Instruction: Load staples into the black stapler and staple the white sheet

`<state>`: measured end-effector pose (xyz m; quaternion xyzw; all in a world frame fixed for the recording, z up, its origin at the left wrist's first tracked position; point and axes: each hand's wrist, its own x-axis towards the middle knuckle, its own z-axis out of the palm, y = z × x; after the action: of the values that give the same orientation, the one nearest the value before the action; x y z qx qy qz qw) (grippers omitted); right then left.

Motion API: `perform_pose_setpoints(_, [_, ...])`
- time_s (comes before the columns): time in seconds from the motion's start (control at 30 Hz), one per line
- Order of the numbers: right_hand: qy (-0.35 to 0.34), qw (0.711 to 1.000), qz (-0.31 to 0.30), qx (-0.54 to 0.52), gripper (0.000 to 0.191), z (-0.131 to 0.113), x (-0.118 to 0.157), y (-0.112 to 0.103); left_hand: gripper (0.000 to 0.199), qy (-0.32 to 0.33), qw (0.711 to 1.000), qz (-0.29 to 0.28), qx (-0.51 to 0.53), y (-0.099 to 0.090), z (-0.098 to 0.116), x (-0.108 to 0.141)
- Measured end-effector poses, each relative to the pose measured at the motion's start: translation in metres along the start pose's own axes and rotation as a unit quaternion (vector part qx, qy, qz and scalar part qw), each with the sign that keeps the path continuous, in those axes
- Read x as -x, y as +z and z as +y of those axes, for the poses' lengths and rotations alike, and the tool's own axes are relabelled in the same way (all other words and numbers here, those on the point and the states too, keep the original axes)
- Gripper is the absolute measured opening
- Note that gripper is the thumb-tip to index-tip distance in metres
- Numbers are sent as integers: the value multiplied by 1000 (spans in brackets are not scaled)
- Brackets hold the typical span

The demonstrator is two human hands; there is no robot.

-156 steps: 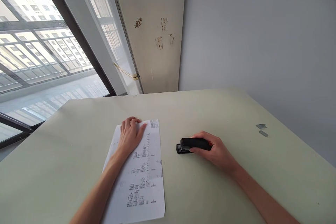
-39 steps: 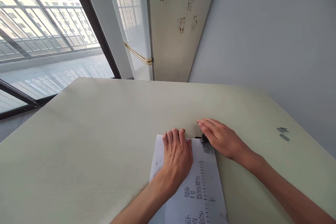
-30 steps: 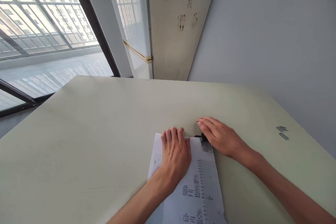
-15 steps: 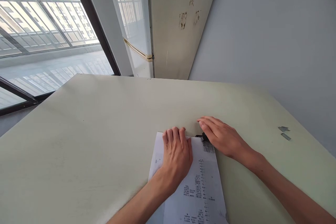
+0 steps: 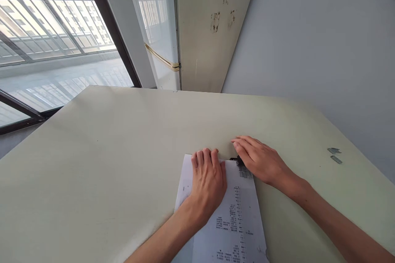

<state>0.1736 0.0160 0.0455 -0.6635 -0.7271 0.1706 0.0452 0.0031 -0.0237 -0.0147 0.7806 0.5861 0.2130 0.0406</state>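
Note:
A stack of white printed paper (image 5: pixel 228 222) lies on the table, running off the bottom of the view. My left hand (image 5: pixel 207 181) rests flat on its upper part, fingers bent over the top edge and pressing it down. At the top right corner, a small black clip (image 5: pixel 239 160) sits on the paper edge, mostly covered. My right hand (image 5: pixel 262 158) is closed over this clip, fingers together and pointing left, thumb against it. A grey patch shows on the paper just below the clip. The undersides of both hands are hidden.
The pale table (image 5: pixel 92 172) spreads out around the paper. Two small grey scraps (image 5: pixel 335 155) lie near its right edge. Behind stand a fridge-like cabinet (image 5: pixel 210 57) with rusty marks, a plain wall (image 5: pixel 308 41) and a window (image 5: pixel 55 28) at left.
The view has shifted very slightly. Both hands, the paper and the clip stay in the same places.

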Motion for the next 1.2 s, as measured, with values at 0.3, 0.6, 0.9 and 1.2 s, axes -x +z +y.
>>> perform_pose_setpoints(0.3, [-13,999,4,35,52,1,0,5,20,-1,1000,10,11,2,-1,1])
perform_pose_setpoints(0.6, [-28,995,27,88,53,0,-2,10,20,-5,1000,9,17,0,0,1])
perform_pose_setpoints(0.9, [-62,987,43,139,54,2,-7,21,20,-1,1000,-6,9,-1,0,-1])
perform_pose_setpoints(1.2, [-60,974,53,213,53,-7,-8,23,20,-2,1000,3,12,-1,0,-3])
